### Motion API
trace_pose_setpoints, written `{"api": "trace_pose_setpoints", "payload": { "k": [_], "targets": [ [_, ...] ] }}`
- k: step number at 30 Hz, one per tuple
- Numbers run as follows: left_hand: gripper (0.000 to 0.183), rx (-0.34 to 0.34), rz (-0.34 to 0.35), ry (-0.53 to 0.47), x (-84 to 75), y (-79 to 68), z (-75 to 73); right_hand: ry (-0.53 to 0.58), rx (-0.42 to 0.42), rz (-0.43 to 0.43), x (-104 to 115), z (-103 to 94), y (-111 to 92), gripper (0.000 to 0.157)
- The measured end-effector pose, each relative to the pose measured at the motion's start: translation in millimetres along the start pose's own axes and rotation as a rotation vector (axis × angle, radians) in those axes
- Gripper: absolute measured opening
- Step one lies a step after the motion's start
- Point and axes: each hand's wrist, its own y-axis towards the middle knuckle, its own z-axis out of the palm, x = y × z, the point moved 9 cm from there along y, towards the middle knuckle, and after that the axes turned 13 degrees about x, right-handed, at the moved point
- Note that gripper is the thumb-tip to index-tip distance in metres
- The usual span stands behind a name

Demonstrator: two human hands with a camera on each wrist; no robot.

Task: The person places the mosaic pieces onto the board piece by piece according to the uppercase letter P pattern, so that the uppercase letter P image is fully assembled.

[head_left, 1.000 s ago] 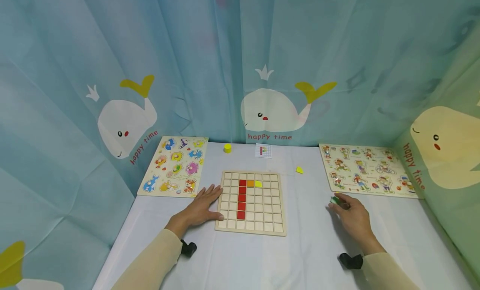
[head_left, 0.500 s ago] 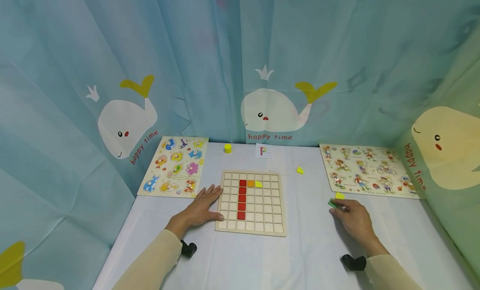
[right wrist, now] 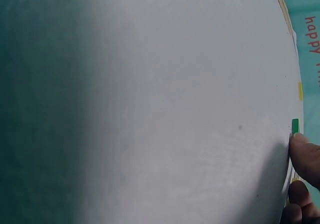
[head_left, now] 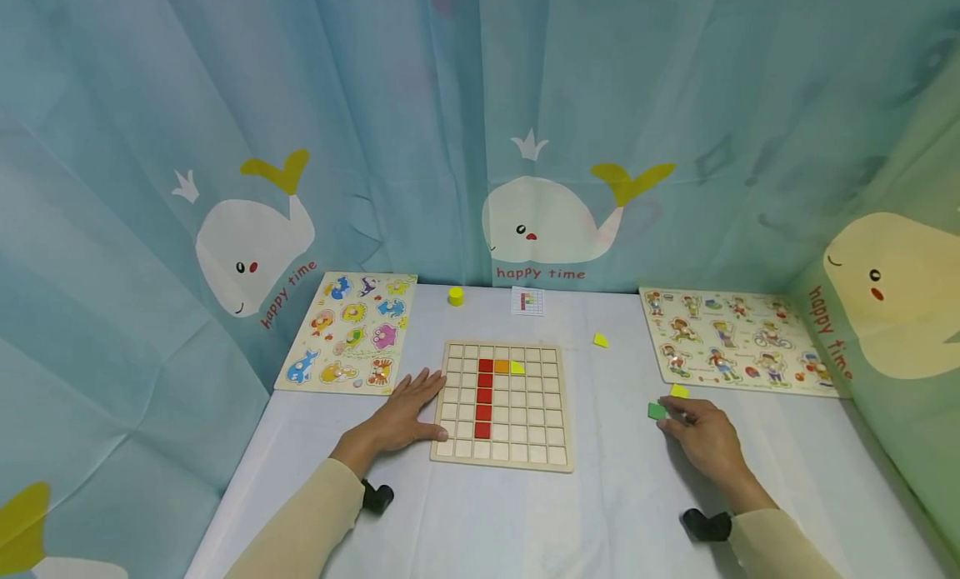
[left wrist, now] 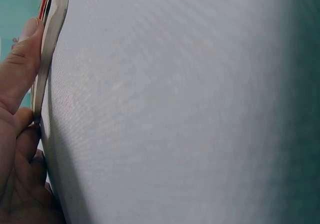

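Observation:
A wooden grid board (head_left: 502, 464) lies mid-table. In its cells sit a column of red tiles (head_left: 484, 394), an orange tile (head_left: 501, 366) and a yellow tile (head_left: 518, 367). My left hand (head_left: 401, 414) rests on the board's left edge, fingers extended; in the left wrist view its thumb (left wrist: 25, 59) lies against the board's side. At the right, my right hand (head_left: 707, 439) has thumb and forefinger at a green tile (head_left: 656, 411), at table level. The right wrist view has the thumb touching the green tile (right wrist: 295, 126). A yellow tile (head_left: 678, 391) lies just beyond those fingers.
Behind the board are a small pattern card (head_left: 527, 301) and a yellow cylinder (head_left: 456, 296). Another yellow piece (head_left: 600, 340) lies right of the board. A sea-animal puzzle (head_left: 348, 333) stands back left, a children-figure puzzle (head_left: 738, 341) back right. Whale-print curtains surround the table.
In the right hand, the green tile has turned from edge-on to face-up and come slightly left. The yellow tile behind those fingers has come into view. The left hand stays put.

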Motion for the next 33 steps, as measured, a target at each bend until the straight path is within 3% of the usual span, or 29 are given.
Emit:
{"api": "trace_pose_setpoints", "payload": {
  "k": [8,17,33],
  "targets": [
    [0.101,0.005,0.045,0.029,-2.3,-0.5,-0.4,-0.007,0.000,0.004,-0.2,1.4,1.6,0.039],
    [0.100,0.005,0.017,0.019,-0.9,0.1,-0.5,0.046,0.009,0.035,-2.8,0.6,0.7,0.041],
    [0.100,0.012,0.018,0.031,-1.8,0.9,0.2,0.128,-0.134,-0.005,6.2,-8.5,1.2,0.033]
  ]
}}
